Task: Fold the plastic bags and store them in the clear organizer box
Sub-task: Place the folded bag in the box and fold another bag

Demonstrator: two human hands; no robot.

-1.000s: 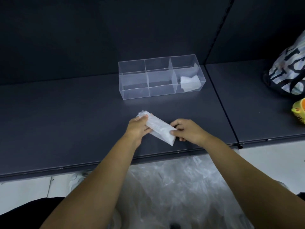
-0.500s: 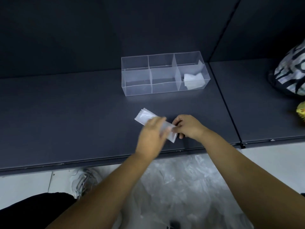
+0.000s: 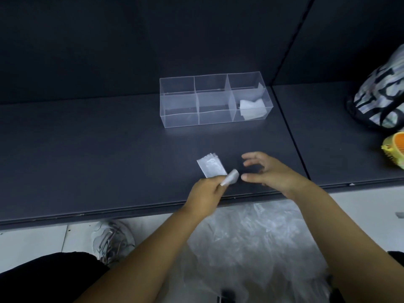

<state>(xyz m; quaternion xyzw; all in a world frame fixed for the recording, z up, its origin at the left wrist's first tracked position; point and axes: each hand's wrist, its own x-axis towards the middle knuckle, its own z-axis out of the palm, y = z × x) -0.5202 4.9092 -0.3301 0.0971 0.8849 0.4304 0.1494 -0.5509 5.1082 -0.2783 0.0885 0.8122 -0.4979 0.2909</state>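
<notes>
Folded bag [image 3: 211, 167]: near end pinched by left hand [image 3: 205, 190] fingers [image 3: 220, 185].

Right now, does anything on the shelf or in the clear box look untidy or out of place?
Only slightly. The stored bag in the right compartment of the box sits loose, and one flap stands up against the wall. The folded bag pinched by the left hand curls up at its near end.

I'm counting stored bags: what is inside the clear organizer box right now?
The clear plastic organizer box holds a folded white plastic bag in its right front compartment. A white sliver shows in the right rear one. Other compartments look bare. See-through walls hide nothing.
</notes>
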